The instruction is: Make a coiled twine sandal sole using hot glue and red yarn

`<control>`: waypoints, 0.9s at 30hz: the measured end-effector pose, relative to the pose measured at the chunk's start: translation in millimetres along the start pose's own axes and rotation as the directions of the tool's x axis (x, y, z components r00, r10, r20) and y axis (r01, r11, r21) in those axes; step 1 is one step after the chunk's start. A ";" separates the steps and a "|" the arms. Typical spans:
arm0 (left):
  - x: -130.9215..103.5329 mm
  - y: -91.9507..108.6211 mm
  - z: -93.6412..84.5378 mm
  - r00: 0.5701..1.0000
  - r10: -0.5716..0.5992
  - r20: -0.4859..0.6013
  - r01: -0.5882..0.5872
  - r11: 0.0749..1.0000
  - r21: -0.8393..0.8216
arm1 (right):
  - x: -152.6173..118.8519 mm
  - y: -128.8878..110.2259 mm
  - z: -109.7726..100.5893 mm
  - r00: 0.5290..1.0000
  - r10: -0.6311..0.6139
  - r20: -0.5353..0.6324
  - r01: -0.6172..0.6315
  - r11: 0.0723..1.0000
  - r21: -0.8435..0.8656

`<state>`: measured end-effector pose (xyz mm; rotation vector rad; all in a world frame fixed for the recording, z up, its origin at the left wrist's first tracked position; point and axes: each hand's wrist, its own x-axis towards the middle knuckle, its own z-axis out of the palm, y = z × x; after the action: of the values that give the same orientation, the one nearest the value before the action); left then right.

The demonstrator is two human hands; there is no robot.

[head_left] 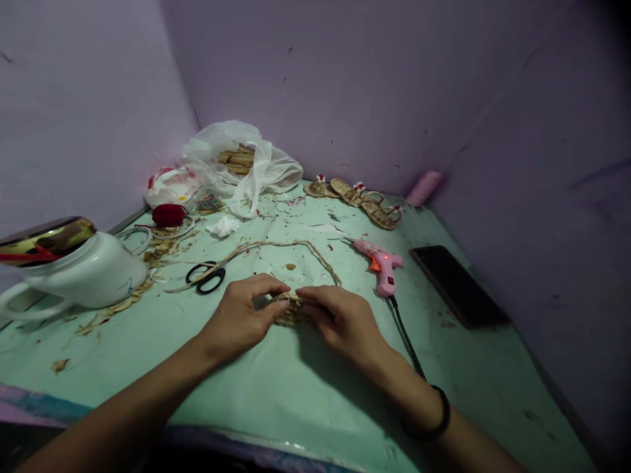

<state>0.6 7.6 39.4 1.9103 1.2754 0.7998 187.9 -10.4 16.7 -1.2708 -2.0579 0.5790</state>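
A small woven straw piece (292,314) is between my two hands near the middle of the table. My left hand (249,310) pinches its left side with thumb and forefinger. On its right side, my right hand (335,314) holds it with bent fingers, a dark band round the wrist. A braided straw cord (300,243) runs from beside my right hand in an arc to the left, across black-handled scissors (206,277). To the right lies a pink glue gun (382,263) with an orange trigger and a lit red light.
Black phone (456,284) on the right; glue gun cable (407,338) beside my right forearm. Small woven sandals (367,200) and a pink roll (424,188) at the back. Plastic bag (269,167), red yarn (168,215) and white teapot (106,272) on the left, among straw scraps.
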 end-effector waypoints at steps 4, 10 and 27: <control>0.2 -1.0 1.3 1.000 -0.007 -0.020 0.008 0.999 0.037 | 6.9 -3.0 3.0 1.000 -0.020 -0.010 0.019 0.995 -0.099; 2.1 2.6 -0.5 0.989 -0.143 0.026 0.145 0.985 -0.098 | 8.0 3.5 0.1 0.988 0.147 0.054 -0.150 0.987 0.057; 6.1 -27.3 -0.3 0.984 -0.081 0.155 0.043 0.971 0.234 | -1.6 -9.8 19.7 0.988 -0.157 0.006 0.153 0.956 -0.251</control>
<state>-11.6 21.0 18.0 2.0586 1.3661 0.4669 168.2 -16.8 9.0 -1.2319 -2.2484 0.2420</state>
